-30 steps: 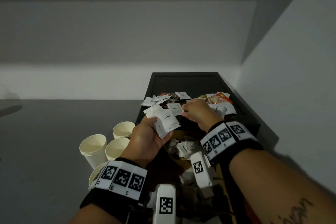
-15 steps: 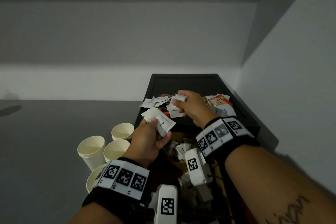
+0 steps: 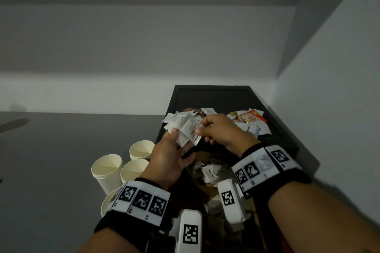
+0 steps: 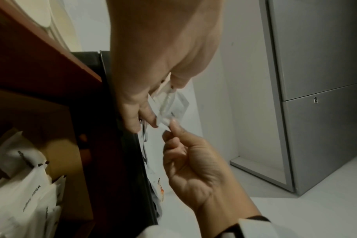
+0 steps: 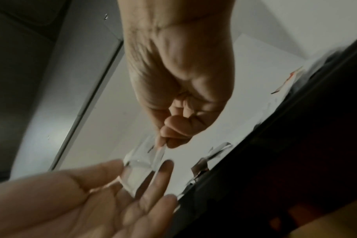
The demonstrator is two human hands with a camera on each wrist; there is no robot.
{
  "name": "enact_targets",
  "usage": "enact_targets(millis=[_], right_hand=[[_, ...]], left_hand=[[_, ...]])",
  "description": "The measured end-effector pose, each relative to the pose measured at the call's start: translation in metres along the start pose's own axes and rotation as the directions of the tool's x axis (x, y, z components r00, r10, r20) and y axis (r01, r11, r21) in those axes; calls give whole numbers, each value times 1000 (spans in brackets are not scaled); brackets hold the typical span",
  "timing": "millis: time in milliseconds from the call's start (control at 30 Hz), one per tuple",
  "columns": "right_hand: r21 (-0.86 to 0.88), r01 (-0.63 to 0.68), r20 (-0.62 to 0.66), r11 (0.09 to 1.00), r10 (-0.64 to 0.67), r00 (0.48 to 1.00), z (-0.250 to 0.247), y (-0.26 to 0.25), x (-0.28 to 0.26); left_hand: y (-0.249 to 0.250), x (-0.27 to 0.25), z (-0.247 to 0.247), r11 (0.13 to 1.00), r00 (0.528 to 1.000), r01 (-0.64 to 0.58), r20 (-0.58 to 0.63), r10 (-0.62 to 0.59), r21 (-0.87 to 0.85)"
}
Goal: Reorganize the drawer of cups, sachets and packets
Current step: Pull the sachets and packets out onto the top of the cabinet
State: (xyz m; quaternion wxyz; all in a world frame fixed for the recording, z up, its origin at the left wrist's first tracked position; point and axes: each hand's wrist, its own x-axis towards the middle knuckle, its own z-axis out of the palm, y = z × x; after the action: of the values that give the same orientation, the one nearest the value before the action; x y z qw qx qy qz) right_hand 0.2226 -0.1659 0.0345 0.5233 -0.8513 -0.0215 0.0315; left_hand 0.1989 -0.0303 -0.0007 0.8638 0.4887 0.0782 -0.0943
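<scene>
Grey floor w/ black tray (image 3: 273, 127) by wall. Left hand (image 3: 168, 162) grips stack of white sachets (image 3: 183, 129) above tray; right hand (image 3: 220, 131) pinches another onto it, prob. sorting by type. Cups (image 3: 107, 168) beside.

A grey surface (image 3: 61, 170) carries everything here, running back to a pale wall at the far side and on the right. On its right half sits a black tray (image 3: 213, 96) with a low rim, loose white sachets (image 3: 207, 111) scattered across its middle and an orange packet (image 3: 251, 118) to their right. Just left of the tray's near end four cream paper cups (image 3: 107, 170) stand upright and close together on the grey surface, mouths open.
</scene>
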Motion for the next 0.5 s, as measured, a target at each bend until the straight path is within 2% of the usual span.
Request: enact_targets(millis=[100,200,333,433,500], right_hand=[[184,-25,-135,983,50,990,-8,-4,6],[284,-62,-120,957,100,988,-8,-7,11],[131,-51,-104,990,65,992,-3,-7,9],[30,-24,46,999,23,999,4,-8,-4],[-7,-9,100,1000,10,995,8,-4,-10]], left_hand=[[3,0,-4,999,997,3,-74,-6,-34],[4,-1,-7,1000,992,-1,-128,0,-5],[3,-1,-9,992,995,-33,-94,45,126],[3,-1,-11,970,994,-80,-61,96,230],[4,-6,-10,958,994,-91,-38,105,273]])
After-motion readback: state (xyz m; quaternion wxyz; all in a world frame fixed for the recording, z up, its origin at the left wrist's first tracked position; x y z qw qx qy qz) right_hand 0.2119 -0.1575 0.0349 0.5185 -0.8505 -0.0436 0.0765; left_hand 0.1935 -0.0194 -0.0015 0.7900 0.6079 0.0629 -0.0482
